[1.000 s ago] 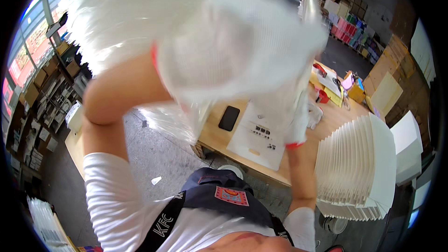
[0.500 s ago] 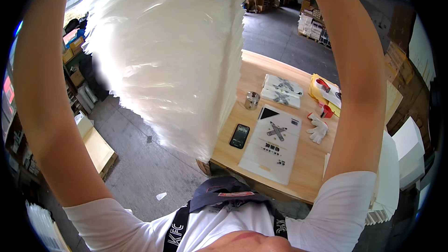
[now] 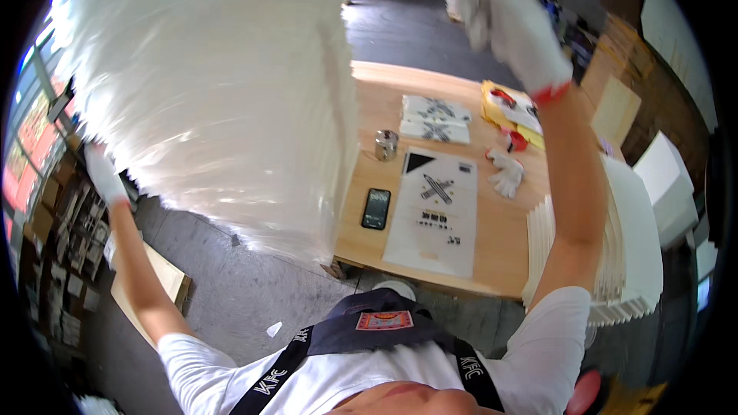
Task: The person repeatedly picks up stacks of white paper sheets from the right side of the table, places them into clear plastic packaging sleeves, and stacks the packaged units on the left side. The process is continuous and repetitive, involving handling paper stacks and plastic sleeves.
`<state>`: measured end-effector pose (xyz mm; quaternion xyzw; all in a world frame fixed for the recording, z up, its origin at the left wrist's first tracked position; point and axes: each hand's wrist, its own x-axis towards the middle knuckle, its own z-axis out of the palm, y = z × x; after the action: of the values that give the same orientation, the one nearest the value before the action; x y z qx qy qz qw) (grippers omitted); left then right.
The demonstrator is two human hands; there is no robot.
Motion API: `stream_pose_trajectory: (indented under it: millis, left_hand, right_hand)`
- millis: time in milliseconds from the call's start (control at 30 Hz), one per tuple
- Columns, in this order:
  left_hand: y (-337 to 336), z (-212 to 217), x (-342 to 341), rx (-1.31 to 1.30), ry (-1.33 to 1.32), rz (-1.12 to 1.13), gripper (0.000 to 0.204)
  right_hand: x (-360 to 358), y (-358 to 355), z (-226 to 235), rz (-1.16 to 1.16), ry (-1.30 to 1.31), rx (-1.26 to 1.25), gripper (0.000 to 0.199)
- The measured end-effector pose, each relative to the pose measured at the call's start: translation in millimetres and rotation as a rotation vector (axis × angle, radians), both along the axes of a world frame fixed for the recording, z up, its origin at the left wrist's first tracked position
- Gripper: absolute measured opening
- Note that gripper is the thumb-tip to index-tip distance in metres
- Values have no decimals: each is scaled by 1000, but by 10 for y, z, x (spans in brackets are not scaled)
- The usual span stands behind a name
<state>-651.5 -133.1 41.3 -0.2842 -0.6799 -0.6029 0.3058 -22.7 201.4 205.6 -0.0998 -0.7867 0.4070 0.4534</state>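
Note:
A tall stack of translucent white plastic bags (image 3: 223, 107) fills the upper left, its many edges fanned out along the sides. My left hand (image 3: 105, 174), in a white glove, is low beside the stack's left edge; blur and its angle hide how its fingers lie. My right hand (image 3: 511, 27), gloved in white with a red cuff, is raised to the right of the stack and apart from it. Its fingers are somewhat blurred but spread, with nothing visible between them.
On the wooden table (image 3: 369, 250) lie a printed plastic bag (image 3: 434, 227), a phone (image 3: 376, 209), a metal tin (image 3: 386, 144), smaller printed packs (image 3: 436, 119), a spare glove (image 3: 506, 175) and a red tape dispenser (image 3: 515, 141). White folded sheets (image 3: 634, 238) stand at right.
Both hands, out of view above before, have come down into sight at either side of the stack. The stack and table appear shifted left in the picture.

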Motion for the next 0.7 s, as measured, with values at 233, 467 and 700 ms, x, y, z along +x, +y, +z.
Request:
stream_pose_trajectory:
  millis: [233, 467, 700]
  left_hand:
    - [205, -5237, 1266, -1069, -1637, -613, 24]
    - [1743, -3921, 5044, -1035, 303, -1337, 17]
    - [3030, -4259, 5659, -1052, 518, -1146, 32]
  right_hand:
    - [1244, -628, -2755, -159, -418, -654, 41]
    - [1616, -1583, -4644, -231, -463, -1210, 37]
    - [1736, -1911, -4871, -384, -269, -1343, 37]
